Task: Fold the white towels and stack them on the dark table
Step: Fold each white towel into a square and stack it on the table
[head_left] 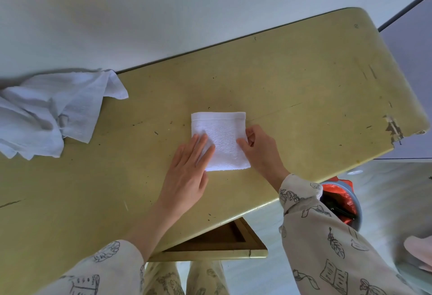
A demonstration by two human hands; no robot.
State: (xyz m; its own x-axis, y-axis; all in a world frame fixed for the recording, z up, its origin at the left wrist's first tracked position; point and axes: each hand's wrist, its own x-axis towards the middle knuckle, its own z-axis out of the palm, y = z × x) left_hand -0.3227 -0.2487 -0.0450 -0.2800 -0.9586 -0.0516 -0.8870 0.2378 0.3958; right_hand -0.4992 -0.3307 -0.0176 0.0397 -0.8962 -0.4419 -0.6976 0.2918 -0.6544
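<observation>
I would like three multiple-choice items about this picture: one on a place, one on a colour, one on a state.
1. Where does the crumpled pile of white towels lie?
A. at the left end of the table
B. on the floor
C. in the blue bin

2. What colour is the worn table top?
A. black
B. yellowish-green
C. red

3. How does the left hand meet the small folded white towel?
A. it lifts it in the air
B. its straight fingers lie flat on it
C. it does not touch it

Key: 1 A, the pile rests at the left edge of the picture. 2 B, the bare surface shows it. 3 B, the fingers press the towel's left part while the right hand holds its right edge.
</observation>
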